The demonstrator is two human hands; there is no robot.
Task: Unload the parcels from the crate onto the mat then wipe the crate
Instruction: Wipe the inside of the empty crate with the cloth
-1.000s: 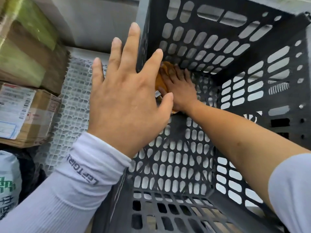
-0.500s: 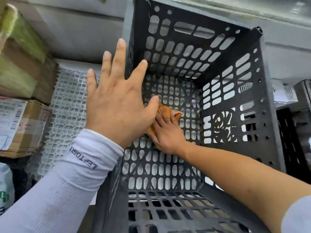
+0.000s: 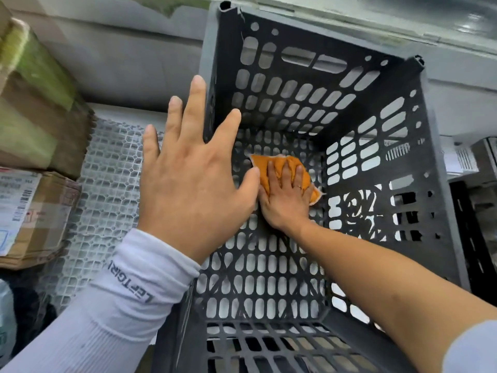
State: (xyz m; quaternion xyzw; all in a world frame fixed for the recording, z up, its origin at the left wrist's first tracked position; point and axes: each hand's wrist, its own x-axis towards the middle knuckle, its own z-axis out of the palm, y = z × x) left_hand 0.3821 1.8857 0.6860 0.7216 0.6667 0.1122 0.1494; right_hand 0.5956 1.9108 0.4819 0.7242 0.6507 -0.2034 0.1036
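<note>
A dark grey perforated plastic crate (image 3: 390, 162) fills the middle and right of the view, with nothing inside but a cloth. My right hand (image 3: 285, 195) reaches down into it and presses an orange cloth (image 3: 271, 164) flat against the crate's floor, fingers straight. My left hand (image 3: 193, 168), fingers spread, rests over the crate's left wall. Cardboard parcels (image 3: 35, 211) lie at the left on a white grid mat (image 3: 107, 200).
A bigger brown box with green tape (image 3: 35, 103) sits stacked above the labelled parcel at the left edge. A pale wall or ledge (image 3: 134, 63) runs behind the crate. Dark equipment (image 3: 478, 211) stands to the crate's right.
My right hand has slid the orange cloth across the crate floor, from the far left corner toward the middle right. My left hand stays on the left wall.
</note>
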